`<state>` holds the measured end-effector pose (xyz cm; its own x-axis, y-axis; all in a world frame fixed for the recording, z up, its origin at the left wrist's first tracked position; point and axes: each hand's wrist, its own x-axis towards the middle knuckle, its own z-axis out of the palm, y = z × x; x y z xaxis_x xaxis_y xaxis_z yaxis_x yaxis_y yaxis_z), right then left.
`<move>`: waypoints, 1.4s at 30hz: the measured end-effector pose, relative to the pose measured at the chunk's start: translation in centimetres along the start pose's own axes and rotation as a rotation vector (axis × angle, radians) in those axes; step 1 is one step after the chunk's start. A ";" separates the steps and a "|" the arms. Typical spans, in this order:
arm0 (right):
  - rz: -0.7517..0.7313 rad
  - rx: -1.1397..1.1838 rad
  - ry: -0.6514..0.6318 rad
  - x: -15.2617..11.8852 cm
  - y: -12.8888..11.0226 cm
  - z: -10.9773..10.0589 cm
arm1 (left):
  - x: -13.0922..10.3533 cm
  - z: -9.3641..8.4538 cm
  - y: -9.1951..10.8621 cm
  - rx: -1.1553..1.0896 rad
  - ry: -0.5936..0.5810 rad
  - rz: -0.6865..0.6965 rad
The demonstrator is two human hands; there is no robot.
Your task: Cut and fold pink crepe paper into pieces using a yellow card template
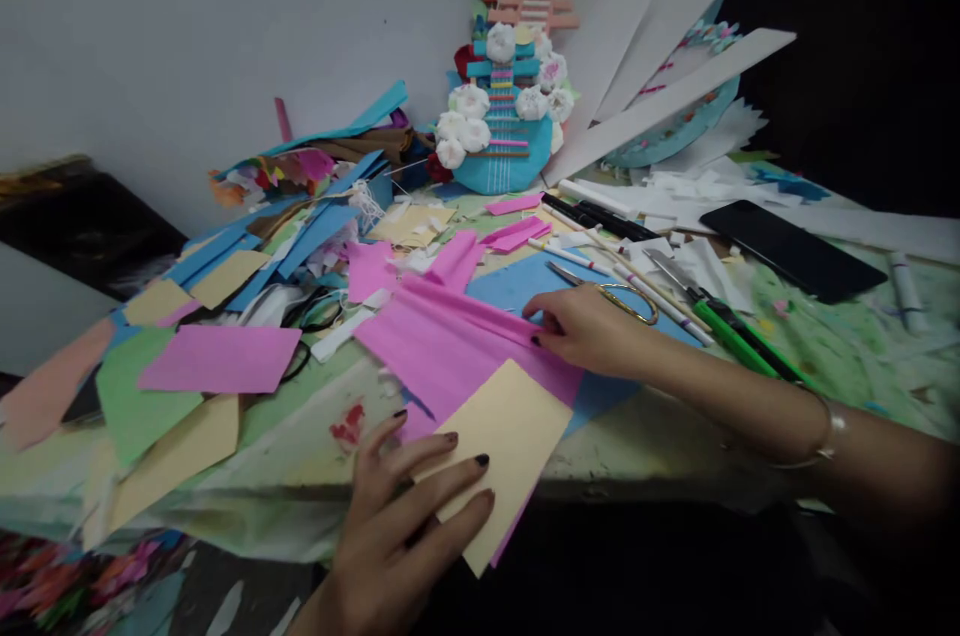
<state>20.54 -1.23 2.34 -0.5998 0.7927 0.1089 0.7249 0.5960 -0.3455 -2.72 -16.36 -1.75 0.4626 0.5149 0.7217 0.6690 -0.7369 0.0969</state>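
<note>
A large pink paper sheet (450,346) lies near the table's front edge, with a folded strip along its far side. At the right end of that strip, my right hand (581,331) has its fingers curled in, closed on the pink paper. A cream paper piece (517,446) rests over the pink sheet's near part, and its lower corner sticks out past the table edge. My left hand (412,506) lies on the cream paper with its fingers spread. Beneath the pink sheet is blue paper (510,276). Gold-handled scissors (626,298) lie just beyond my right hand.
A green cutter (731,331), black pens (600,216) and a black phone (795,246) lie on the right. Cut paper (221,356) covers the left side. A blue paper guitar (502,146) with white flowers stands against the wall (225,6).
</note>
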 end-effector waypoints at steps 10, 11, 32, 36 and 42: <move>0.248 0.129 0.153 -9.1 1.3 -1.0 | 0.5 1.3 -1.9 -0.160 -0.085 0.091; 0.244 0.119 0.144 -9.6 1.4 -0.9 | 0.5 1.3 -1.8 -0.139 -0.091 0.097; -0.024 -0.043 0.424 -11.8 1.4 1.7 | -0.1 0.3 -0.9 0.004 -0.328 0.171; -0.118 -0.042 0.334 -12.1 2.2 2.1 | 0.6 0.6 -0.5 -0.006 -0.267 0.173; -0.132 -0.079 0.339 -12.4 1.9 2.2 | 0.1 0.3 -0.7 0.035 -0.333 0.203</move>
<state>28.65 -10.19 -1.73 -0.5531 0.6976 0.4554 0.6804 0.6937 -0.2362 -3.00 -15.66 -1.93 0.7471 0.4784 0.4614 0.5613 -0.8260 -0.0524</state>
